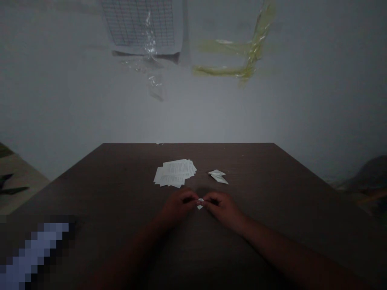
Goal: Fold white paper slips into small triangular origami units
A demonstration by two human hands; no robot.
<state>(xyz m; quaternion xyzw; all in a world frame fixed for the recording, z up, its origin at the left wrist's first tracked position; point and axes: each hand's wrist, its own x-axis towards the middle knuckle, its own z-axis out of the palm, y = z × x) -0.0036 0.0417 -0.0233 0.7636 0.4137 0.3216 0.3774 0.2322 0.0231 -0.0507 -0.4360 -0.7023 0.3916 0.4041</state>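
A small white piece of paper (200, 202) is pinched between both hands just above the dark brown table (121, 181). My left hand (177, 206) has its fingers curled onto the paper's left side. On the right side, my right hand (220, 207) is closed on it too. Behind the hands lies a fanned stack of white printed paper slips (174, 172). Two folded white paper pieces (218, 176) lie to the right of the stack.
The table's far edge meets a pale wall with a gridded sheet (140, 24) and yellowish tape (242, 56) stuck on it. A blurred, pixelated patch (33, 253) sits at the table's near left corner.
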